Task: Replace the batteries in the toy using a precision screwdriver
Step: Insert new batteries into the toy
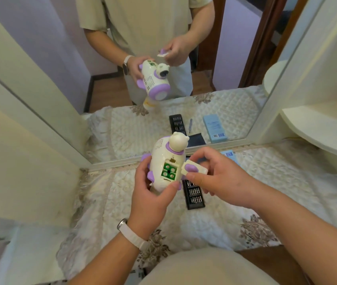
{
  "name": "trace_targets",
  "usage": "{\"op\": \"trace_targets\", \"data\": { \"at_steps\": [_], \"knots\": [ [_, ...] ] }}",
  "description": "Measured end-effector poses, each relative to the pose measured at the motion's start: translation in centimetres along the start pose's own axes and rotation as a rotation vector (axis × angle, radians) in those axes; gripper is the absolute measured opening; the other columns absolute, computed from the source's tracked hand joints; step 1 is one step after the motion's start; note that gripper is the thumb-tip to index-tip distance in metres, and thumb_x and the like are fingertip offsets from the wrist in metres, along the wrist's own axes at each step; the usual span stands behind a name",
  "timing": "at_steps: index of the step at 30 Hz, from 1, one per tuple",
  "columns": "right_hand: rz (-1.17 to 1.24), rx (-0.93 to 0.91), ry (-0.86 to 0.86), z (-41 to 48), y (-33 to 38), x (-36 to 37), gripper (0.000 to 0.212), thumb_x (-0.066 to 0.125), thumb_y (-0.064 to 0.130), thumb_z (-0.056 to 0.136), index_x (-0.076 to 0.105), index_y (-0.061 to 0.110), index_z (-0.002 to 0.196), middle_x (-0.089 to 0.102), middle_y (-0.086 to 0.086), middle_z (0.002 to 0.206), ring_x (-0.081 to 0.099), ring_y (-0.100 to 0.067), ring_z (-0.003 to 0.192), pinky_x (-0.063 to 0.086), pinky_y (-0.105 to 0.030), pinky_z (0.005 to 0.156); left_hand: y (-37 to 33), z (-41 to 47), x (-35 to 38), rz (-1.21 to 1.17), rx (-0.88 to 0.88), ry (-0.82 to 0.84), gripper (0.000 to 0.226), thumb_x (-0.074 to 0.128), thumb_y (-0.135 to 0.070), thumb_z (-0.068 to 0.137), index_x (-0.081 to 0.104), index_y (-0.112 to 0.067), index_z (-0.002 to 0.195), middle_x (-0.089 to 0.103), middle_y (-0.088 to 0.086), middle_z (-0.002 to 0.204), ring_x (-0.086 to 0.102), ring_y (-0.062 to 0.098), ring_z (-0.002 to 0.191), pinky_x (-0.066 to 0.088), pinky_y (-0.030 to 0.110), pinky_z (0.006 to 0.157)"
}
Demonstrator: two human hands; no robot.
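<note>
- The left hand (151,194) wraps around the toy (166,163), held above the quilted table (266,182), its battery bay facing up.
- The right hand (215,177) pinches the loose cover (194,169) just beside it.
- The toy looks like light, rigid, smooth plastic, best held around the body.

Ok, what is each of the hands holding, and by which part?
The left hand grips the bear toy around its lower body; the right hand pinches the battery cover by its edges.

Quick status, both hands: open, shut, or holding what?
Left hand: grips the toy.
Right hand: pinches the battery cover, which is off the toy.
</note>
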State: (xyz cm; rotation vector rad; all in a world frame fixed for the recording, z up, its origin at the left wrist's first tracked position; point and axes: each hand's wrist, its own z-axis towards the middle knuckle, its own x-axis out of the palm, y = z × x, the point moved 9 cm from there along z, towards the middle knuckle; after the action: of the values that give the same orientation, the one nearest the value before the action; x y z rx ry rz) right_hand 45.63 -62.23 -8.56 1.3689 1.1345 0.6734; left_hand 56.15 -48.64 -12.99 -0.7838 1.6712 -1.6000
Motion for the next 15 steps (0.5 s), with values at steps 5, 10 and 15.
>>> {"op": "trace_targets", "data": {
  "at_steps": [5, 10, 15],
  "knots": [
    [0.000, -0.070, 0.054, -0.1, 2.3, -0.6, 0.023, 0.066, 0.033, 0.087, 0.067, 0.038, 0.108, 0.069, 0.020, 0.082, 0.062, 0.004, 0.062, 0.046, -0.013, 0.058, -0.6, -0.6, 0.9, -0.048, -0.035, 0.020, 0.076, 0.085, -0.037, 0.064, 0.047, -0.044, 0.130, 0.057, 0.014, 0.132, 0.063, 0.038, 0.112, 0.052, 0.058, 0.092],
    [-0.199, -0.096, 0.188, -0.1, 3.4, -0.6, 0.023, 0.057, 0.032, 0.096, 0.057, 0.050, 0.110, 0.063, 0.023, 0.099, 0.063, 0.007, 0.085, 0.049, -0.015, 0.071, -1.3, -1.8, 2.1, -0.073, -0.041, 0.051, 0.076, 0.082, -0.033, 0.062, 0.047, -0.042, 0.129, 0.060, 0.012, 0.126, 0.067, 0.029, 0.104, 0.058, 0.035, 0.082],
    [-0.217, -0.114, 0.212, 0.3, 3.7, -1.3, 0.022, 0.063, 0.023, 0.093, 0.048, 0.039, 0.094, 0.063, 0.020, 0.094, 0.064, 0.001, 0.082, 0.052, -0.019, 0.069, -1.4, -2.2, 3.0, -0.087, -0.060, 0.040, 0.082, 0.082, -0.031, 0.061, 0.044, -0.036, 0.134, 0.060, 0.009, 0.128, 0.066, 0.025, 0.108, 0.058, 0.037, 0.085]
  ]
}}
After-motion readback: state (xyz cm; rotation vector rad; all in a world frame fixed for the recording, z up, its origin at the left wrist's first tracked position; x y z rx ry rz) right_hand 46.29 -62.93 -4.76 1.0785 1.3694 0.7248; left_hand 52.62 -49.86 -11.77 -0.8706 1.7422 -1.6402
